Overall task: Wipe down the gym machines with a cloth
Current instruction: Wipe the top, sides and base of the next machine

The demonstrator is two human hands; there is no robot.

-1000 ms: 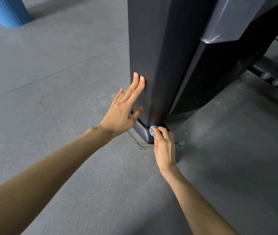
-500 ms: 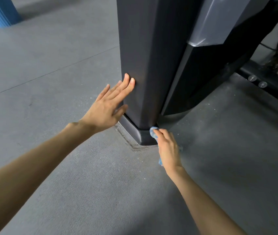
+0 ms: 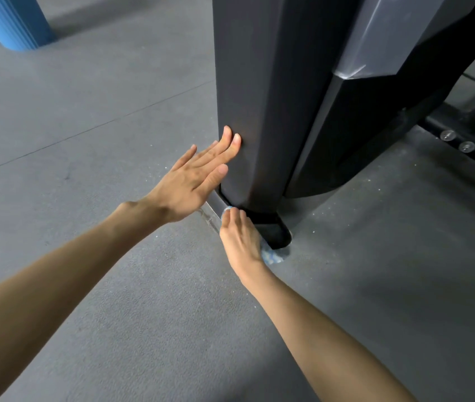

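Cloth (image 3: 271, 258), blue and bunched, lies under the right hand (image 3: 240, 239), which grips it with bent fingers against the low black base (image 3: 274, 232) of the gym machine (image 3: 259, 97). One bit of the cloth shows at the fingertips and another bit beside the wrist, on the grey floor (image 3: 114, 256). The left hand (image 3: 192, 181) is just above the right one, flat, with fingers straight and near together, its fingertips touching the dark upright panel of the machine. Far beyond the left hand stands a blue ribbed column (image 3: 12, 21). Well apart to the right of both hands, two round bolts (image 3: 448, 135) sit on a black bar.
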